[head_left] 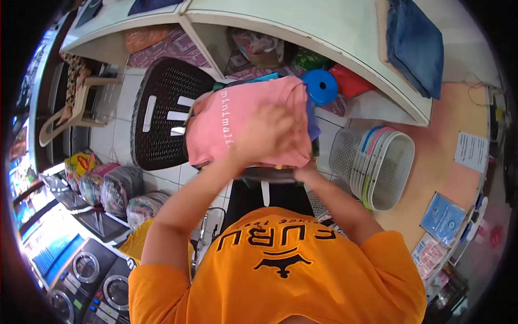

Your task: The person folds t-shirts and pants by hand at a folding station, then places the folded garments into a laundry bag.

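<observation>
A folded pink T-shirt [210, 135] with white lettering lies on top of a pile in front of me. My left hand [264, 132] rests over the shirt's middle; motion smears its fingers. At the near right corner of the pile is my right hand [306, 171], with its fingers mostly hidden and blurred. Some purple cloth [313, 124] shows along the pile's right side. What supports the pile is largely covered. Beside it on the left stands a black woven plastic chair [145, 146].
White shelving [302, 24] curves across the back, with folded jeans [415, 48] on top. A round blue object [322, 86] sits behind the pile. Nested plastic baskets [394, 173] stand right. Bagged bundles [120, 186] lie left, near a beige chair [75, 116].
</observation>
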Demonstrator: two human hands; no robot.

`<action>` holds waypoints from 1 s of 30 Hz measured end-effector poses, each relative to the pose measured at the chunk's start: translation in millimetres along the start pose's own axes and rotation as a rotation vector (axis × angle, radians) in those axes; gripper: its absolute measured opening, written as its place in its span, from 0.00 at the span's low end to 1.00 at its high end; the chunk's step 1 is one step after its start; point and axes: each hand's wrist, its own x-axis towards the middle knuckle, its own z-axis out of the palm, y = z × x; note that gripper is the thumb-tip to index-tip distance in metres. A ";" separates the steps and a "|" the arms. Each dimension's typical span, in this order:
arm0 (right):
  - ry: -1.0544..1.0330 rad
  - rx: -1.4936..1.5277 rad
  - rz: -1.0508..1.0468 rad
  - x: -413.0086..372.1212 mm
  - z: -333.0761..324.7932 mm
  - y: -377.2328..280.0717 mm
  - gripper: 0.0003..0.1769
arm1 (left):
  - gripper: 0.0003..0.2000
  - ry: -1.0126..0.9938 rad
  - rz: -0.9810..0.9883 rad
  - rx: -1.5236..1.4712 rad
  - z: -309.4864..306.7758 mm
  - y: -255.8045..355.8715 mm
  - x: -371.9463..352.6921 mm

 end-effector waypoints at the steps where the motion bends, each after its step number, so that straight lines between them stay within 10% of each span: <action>1: -0.175 0.063 0.137 12.2 -50.7 1.2 0.28 | 0.23 -0.024 0.016 0.187 5.4 -14.3 11.3; 3: -0.216 0.347 0.446 21.3 -124.2 10.7 0.35 | 0.27 -0.043 0.044 0.375 24.8 -28.2 21.7; 7: 0.344 0.744 0.731 26.1 -199.0 31.0 0.38 | 0.31 -0.193 -0.028 0.412 53.3 -17.6 12.6; 9: 0.749 0.122 0.091 36.7 -228.0 38.2 0.39 | 0.31 -0.193 -0.053 0.425 58.8 -7.0 15.2; 13: 0.366 -0.278 0.104 64.1 -220.6 1.5 0.42 | 0.30 -0.202 -0.085 0.435 67.1 2.0 18.4; 15: 0.187 0.343 0.343 97.6 -198.4 7.4 0.42 | 0.30 -0.191 -0.119 0.432 63.2 -3.1 26.7; 18: 0.548 0.355 0.171 91.6 -222.2 -21.0 0.41 | 0.30 -0.166 -0.152 0.422 59.4 -12.9 36.4; 22: 0.191 0.298 0.375 101.1 -207.4 10.9 0.21 | 0.30 -0.184 -0.197 0.427 65.7 -19.1 49.7; 23: 0.424 0.333 0.251 102.2 -207.5 17.9 0.11 | 0.30 -0.180 -0.210 0.427 69.8 -21.5 51.5; 30: 0.369 0.393 -0.015 96.7 -263.9 -14.6 0.15 | 0.31 -0.153 -0.278 0.441 91.8 -27.1 58.3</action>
